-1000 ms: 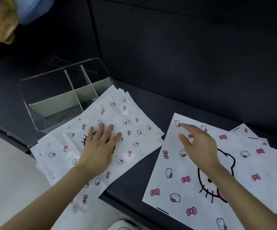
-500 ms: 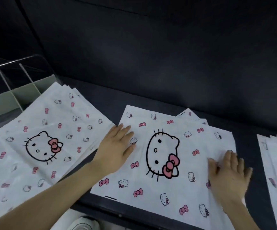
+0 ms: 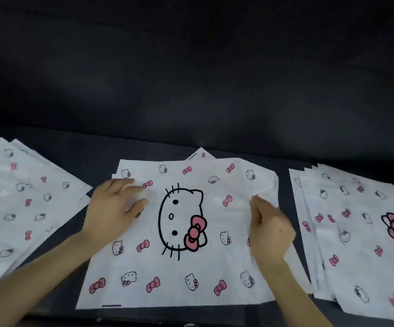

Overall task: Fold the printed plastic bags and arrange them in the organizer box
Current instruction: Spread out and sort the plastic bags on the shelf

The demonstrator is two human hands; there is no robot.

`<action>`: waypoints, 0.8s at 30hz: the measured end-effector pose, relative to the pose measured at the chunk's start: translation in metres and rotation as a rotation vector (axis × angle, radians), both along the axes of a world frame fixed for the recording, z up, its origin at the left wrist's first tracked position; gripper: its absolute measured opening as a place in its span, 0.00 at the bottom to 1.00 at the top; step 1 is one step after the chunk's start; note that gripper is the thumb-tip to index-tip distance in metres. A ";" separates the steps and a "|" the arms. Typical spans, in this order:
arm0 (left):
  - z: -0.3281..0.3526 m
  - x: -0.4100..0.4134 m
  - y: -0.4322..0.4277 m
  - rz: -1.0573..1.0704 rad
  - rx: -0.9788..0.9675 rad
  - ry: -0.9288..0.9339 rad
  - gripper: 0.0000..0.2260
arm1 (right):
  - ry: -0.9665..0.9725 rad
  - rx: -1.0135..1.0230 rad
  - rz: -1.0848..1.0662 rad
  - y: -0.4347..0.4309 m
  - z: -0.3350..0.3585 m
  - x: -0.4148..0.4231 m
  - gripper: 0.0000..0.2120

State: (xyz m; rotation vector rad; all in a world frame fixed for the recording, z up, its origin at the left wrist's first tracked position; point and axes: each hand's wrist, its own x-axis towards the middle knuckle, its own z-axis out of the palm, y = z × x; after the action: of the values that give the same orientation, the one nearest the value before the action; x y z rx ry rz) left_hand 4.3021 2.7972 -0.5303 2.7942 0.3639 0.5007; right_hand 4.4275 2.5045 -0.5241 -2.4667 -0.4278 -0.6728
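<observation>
**Middle bag pinned flat, dark strips on both sides**

At the centre of the dark surface [image 3: 101, 149]: the top printed bag [image 3: 191, 274], face up, with the big cat face and pink bow turned sideways. Sits on further bags, with one corner [image 3: 200, 153] poking out past the far edge and a sliver past the far-left corner.

Left hand [image 3: 111, 213] palm down on the bag's upper left, fingers straight and spread, fingertips near the far-left edge. Right hand [image 3: 270, 234] edge-on along the bag's right side, fingers straight and held close together, tips touching a raised wrinkle where the far-right corner lifts off the stack. Cannot tell whether the thumb reaches under that edge.

To the left, a fanned left pile [image 3: 26, 197]; to the right, a fanned right pile [image 3: 356, 232]. Apart from the middle bag on both sides, with a narrow dark strip between. Right forearm across the right strip. Beyond the far edge, a band of bare surface up to the dark back wall [image 3: 191, 79]. Near edge of the bag close to the surface's front lip.
</observation>
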 end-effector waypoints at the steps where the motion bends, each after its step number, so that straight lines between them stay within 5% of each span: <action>1: 0.009 0.007 -0.003 -0.022 0.030 -0.027 0.24 | -0.002 0.048 -0.001 -0.009 0.012 0.004 0.14; 6: 0.053 0.070 -0.036 -0.211 0.009 -0.059 0.37 | -0.138 0.148 0.093 -0.063 0.072 0.017 0.13; 14: 0.059 0.176 -0.153 -0.369 -0.231 0.319 0.49 | -0.237 0.000 -0.136 -0.170 0.095 0.064 0.12; 24: 0.028 0.187 -0.269 -0.591 0.033 0.362 0.50 | 0.033 -0.153 -0.564 -0.301 0.093 0.131 0.12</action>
State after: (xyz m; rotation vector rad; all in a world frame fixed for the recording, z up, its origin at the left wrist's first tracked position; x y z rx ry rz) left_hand 4.4892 2.5280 -0.5023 2.8223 -0.4029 -0.1356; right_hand 4.5581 2.2039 -0.4313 -2.7576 0.2572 -0.8385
